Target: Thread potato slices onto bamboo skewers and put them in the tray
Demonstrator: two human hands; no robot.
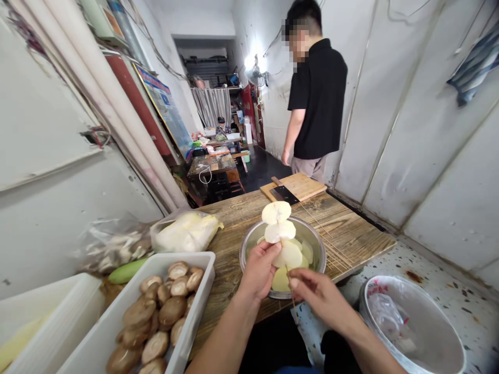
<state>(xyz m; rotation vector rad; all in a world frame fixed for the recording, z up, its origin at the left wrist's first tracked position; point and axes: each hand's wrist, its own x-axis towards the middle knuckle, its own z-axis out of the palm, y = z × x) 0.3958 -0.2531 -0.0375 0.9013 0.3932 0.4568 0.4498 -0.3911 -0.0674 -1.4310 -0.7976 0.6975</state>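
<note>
Several thin pale slices, apparently potato [276, 212], are threaded one above another on a thin wooden skewer [294, 306]. My left hand [258, 270] grips a slice in the middle of the row between thumb and fingers. Below it, my right hand [314, 292] pinches the skewer, whose lower end sticks out beneath the fingers. Both hands are over the near part of a round metal bowl [322, 246], where more potato slices [279, 283] lie. To the right of the bowl, several bare skewers [338, 254] rest on the wooden table [230, 215].
A cleaver [286, 194] lies on a cutting board [306, 186] at the table's far end. A white tray [208, 265] of mushrooms [173, 310] and plastic bags [187, 232] stand left. A lined bucket [432, 332] is at right. A person [322, 104] in black stands beyond the table.
</note>
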